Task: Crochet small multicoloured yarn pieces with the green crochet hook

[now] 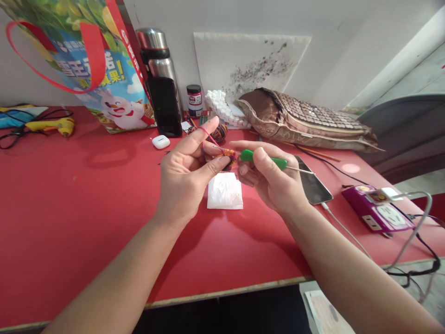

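Observation:
My left hand [189,174] pinches a small multicoloured crochet piece [229,157] between thumb and fingers. A strand of pink yarn [209,135] runs over its raised index finger down to the piece. My right hand [273,178] is closed on the green handle of a crochet hook [247,156], whose metal tip points left and meets the yarn at the piece. Behind my fingers lies a ball of multicoloured yarn [219,133], partly hidden. Below the hands a folded white tissue [225,192] rests on the red table [104,208].
At the back stand a shopping bag [118,88], a steel thermos [162,65], a black phone [165,106] and a small jar [194,99]. An earbud case [161,142] and a yellow glue gun [52,125] lie left. A brown bag [309,118], another phone [314,183] and a purple power strip [378,213] are right.

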`<state>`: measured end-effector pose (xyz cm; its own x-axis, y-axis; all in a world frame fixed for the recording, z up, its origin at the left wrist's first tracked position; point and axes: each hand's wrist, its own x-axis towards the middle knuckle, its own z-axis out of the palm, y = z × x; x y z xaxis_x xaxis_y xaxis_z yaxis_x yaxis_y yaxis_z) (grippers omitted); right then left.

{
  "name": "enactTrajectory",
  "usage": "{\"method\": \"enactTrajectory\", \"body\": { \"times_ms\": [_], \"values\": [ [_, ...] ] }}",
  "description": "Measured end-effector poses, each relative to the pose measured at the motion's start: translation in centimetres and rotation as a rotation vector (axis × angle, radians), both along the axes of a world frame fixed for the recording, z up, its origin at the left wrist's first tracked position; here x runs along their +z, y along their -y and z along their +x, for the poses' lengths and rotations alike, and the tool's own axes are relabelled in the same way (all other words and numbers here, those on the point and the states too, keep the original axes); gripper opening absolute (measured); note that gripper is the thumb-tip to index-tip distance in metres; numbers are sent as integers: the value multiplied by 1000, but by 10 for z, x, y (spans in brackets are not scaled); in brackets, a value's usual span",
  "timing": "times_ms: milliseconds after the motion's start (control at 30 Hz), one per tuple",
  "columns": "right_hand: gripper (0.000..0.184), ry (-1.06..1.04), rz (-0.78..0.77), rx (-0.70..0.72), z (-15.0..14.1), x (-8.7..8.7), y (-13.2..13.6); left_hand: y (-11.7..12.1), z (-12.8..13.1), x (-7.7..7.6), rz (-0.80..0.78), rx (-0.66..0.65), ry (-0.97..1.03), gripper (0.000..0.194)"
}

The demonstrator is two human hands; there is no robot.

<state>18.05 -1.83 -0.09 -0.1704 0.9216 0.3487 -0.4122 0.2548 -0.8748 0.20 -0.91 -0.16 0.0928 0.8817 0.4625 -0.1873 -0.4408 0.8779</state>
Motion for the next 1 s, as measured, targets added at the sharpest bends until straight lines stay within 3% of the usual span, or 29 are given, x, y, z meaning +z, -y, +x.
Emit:
{"method": "enactTrajectory", "body": {
  "times_ms": [200, 633, 1000],
  "values": [
    [21, -13, 26, 73, 6, 4, 0, 2, 6, 5, -82, -39, 166, 52],
    [15, 46, 143, 161, 19, 6, -7, 13, 11, 15, -52, 41, 111, 48],
    [21, 6, 45, 31, 8, 0, -2, 8, 8, 11, -118, 2, 123, 48]
  ]
}}
